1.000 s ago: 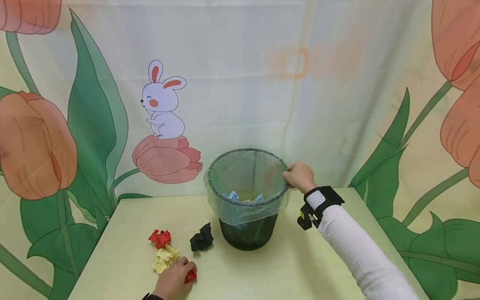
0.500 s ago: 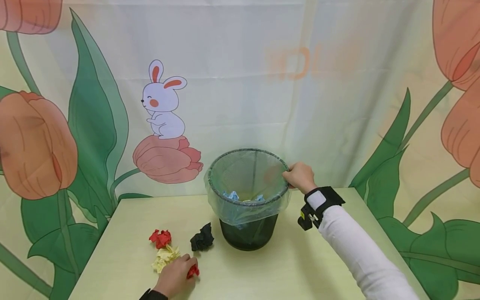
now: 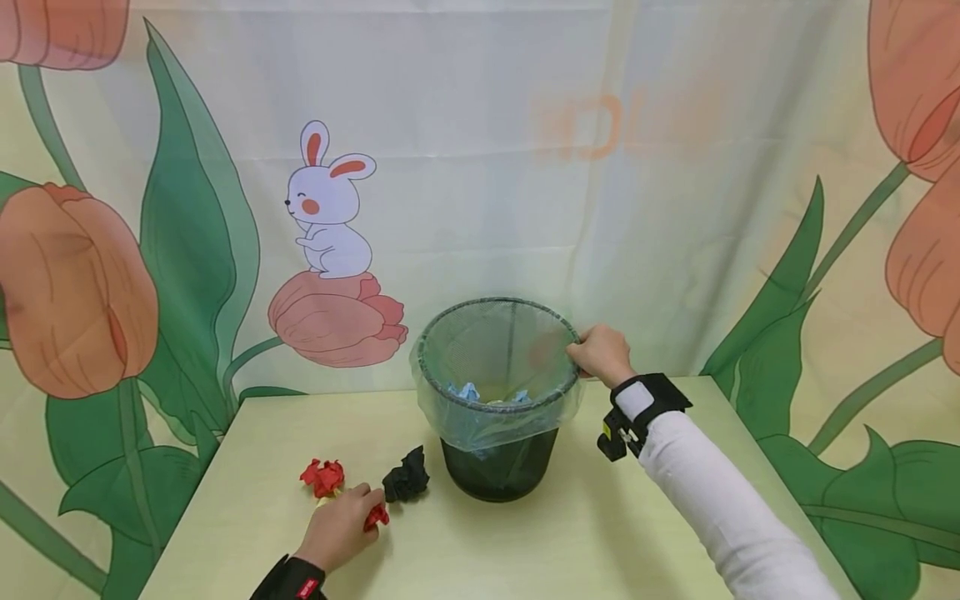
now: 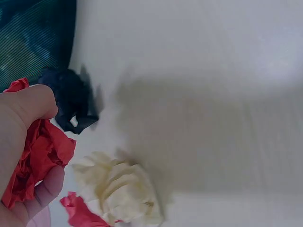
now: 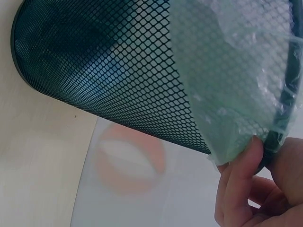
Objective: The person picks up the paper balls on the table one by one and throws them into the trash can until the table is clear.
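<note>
My left hand (image 3: 339, 525) holds a crumpled red paper ball (image 4: 43, 153) between thumb and fingers, above the table. Below it lies a crumpled cream-yellow paper ball (image 4: 118, 189), mostly hidden by the hand in the head view. Another red paper ball (image 3: 324, 477) lies just beyond, and a black paper ball (image 3: 406, 477) sits to the right, beside the bin. My right hand (image 3: 602, 353) grips the right side of the rim of a dark mesh wastebasket (image 5: 94, 71). A thin translucent bin liner (image 5: 227, 94) folds over that rim, and blue crumpled paper (image 3: 468, 392) shows inside.
The pale table (image 3: 600, 517) ends at the back against a hanging cloth (image 3: 480, 167) printed with tulips and a rabbit. A black strap with a small camera (image 3: 622, 432) sits on the right wrist.
My left hand, with the red paper ball in it, first shifts slightly right, then moves forward and up over the yellow paper ball. The right hand and the wastebasket stay in place.
</note>
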`<state>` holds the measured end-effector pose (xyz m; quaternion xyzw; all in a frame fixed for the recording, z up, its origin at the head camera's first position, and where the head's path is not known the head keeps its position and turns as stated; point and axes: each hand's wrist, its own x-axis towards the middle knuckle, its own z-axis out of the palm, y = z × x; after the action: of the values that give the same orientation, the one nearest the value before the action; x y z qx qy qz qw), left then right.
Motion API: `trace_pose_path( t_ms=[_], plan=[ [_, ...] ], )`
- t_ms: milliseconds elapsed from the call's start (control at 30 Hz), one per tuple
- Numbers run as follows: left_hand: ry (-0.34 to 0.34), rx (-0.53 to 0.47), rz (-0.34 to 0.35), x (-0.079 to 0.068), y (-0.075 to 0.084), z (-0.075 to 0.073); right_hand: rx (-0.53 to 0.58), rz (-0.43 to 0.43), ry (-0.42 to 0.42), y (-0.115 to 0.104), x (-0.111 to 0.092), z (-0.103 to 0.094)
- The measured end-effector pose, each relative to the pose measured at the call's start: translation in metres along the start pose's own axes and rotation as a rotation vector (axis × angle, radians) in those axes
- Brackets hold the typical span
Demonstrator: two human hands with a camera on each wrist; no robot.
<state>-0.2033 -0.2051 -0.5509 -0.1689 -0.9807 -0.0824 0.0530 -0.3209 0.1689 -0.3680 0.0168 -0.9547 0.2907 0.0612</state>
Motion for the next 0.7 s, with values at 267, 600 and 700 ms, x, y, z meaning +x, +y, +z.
trace_pose_path(
  t_ms=[267, 600, 700],
  plan=[
    [0.029, 0.04, 0.027, 0.012, -0.002, -0.022, 0.001, -0.005, 0.003, 0.001, -0.001, 0.0],
    [0.13, 0.101, 0.132, 0.028, -0.005, -0.054, -0.002, -0.007, 0.004, 0.0, 0.0, 0.0],
    [0.152, 0.128, 0.156, 0.032, -0.007, -0.061, 0.002, -0.01, 0.004, 0.001, -0.001, 0.0]
  ],
)
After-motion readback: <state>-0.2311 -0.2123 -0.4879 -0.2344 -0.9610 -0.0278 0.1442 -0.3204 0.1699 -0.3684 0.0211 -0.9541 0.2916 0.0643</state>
